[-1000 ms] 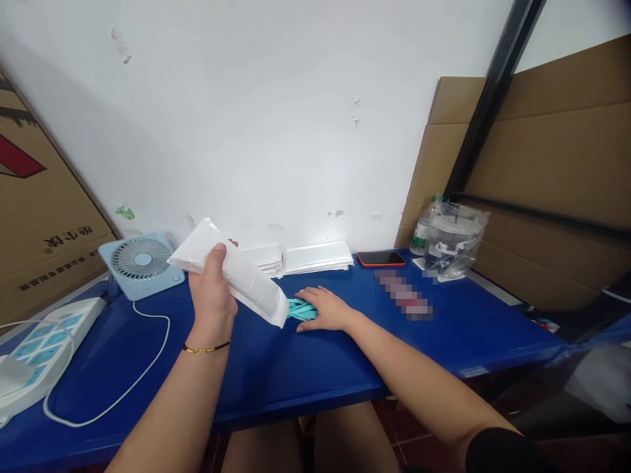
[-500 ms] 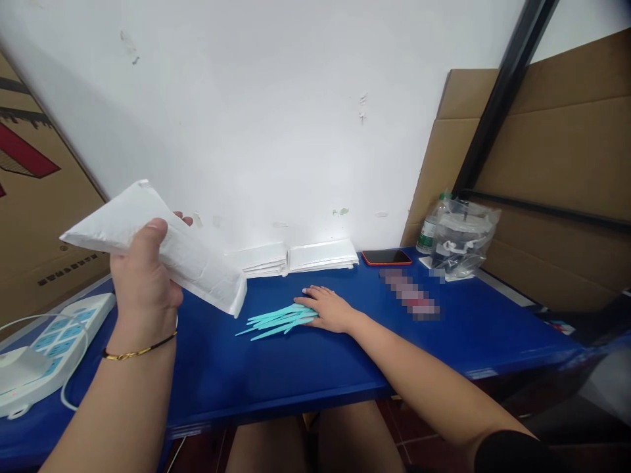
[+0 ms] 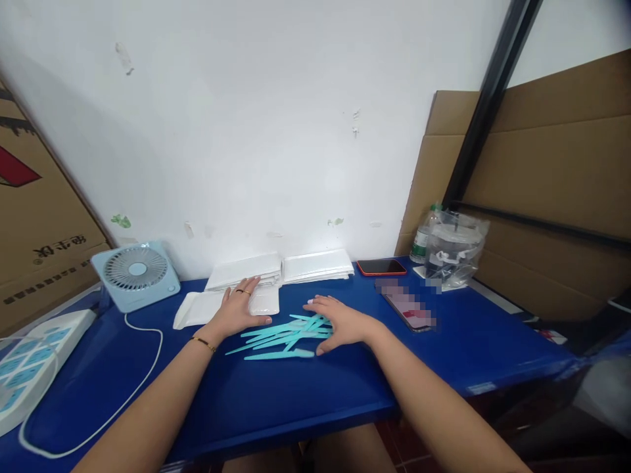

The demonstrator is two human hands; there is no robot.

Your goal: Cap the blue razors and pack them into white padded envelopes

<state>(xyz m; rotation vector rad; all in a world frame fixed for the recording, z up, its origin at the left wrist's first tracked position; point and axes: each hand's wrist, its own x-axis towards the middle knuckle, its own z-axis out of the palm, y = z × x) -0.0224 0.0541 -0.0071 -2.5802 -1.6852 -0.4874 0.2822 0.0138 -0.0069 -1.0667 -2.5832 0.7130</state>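
Centrally, a loose pile of turquoise sticks (image 3: 298, 335) lies on our blue tabletop (image 3: 296, 394). Our right hand (image 3: 345, 322), grip spread, curves over the pile's right end; our left hand (image 3: 237, 316), grip also spread, is over a white envelope (image 3: 198, 308), touching or not we cannot tell.

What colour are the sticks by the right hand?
The sticks are turquoise, seen best in the head view.

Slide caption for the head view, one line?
Left hand over a white envelope, right hand at a loose pile of teal sticks, blue table beneath.
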